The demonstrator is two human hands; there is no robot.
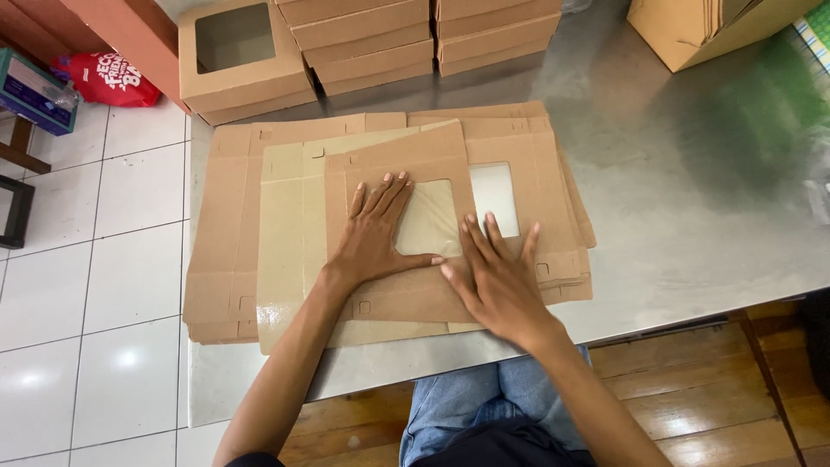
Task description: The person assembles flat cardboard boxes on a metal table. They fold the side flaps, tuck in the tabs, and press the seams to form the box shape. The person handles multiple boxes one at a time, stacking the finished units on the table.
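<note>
Pressing down with both palms, we hold a flat box blank (406,233) of brown cardboard on top of a stack of similar blanks (225,268), which lies on the steel table (692,199) just in front of us. Our left hand (372,238) lies flat with its fingers spread, the thumb reaching along the lower edge of the clear window (428,220) cut in the blank. Our right hand (497,277) lies flat too, just beside the left, fingers pointing away from us. Neither grip closes around anything; both are open and only push on the sheet.

We judge the blank to be light and thin, stiff enough to keep its shape but easy to bend along the scored lines. The window film looks soft and probably marks easily, so we think it is better not to press there. The top face seems smooth, and a sheet may slide on the one below it. A good place to take hold seems to be the outer edges or the flaps, with fingers under and thumb above.

Behind the stack stand a finished box with a window (242,56) and piles of closed boxes (424,39); a bigger carton (692,30) is at the far right corner
</note>
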